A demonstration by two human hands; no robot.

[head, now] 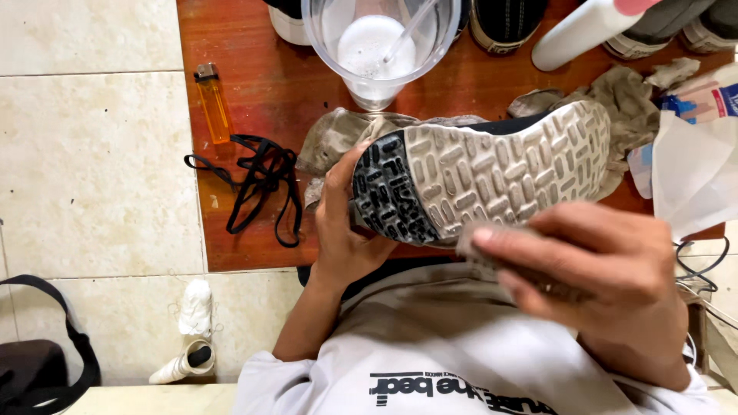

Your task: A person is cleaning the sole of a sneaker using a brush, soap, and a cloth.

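Grey cloth, bunched in our right hand (607, 284) at the lower right of the frame, presses against the edge of a shoe sole; the fingers are curled closed around the cloth (492, 250), with the thumb on top. Just left of centre, our left hand (342, 223) grips the heel end of the shoe (484, 173), fingers wrapped behind it and thumb on the dark tread, holding it sole-up and tilted across the middle of the frame. The sole is pale with oval lugs, turning black at the heel. Beneath the shoe lies a crumpled, stained rag (338, 134) on a reddish-brown wooden table (254, 46). To the left on that table we see a loose black shoelace (265, 180) and, above it, an orange lighter (213, 104). At the top centre stands a clear plastic cup (380, 46) with white foamy liquid and a stick in it. A white bottle (580, 31) lies at the upper right, with other shoes along the top edge. Pale floor tiles (92, 169) fill the left side, with a black bag (38, 361) at the lower left corner.
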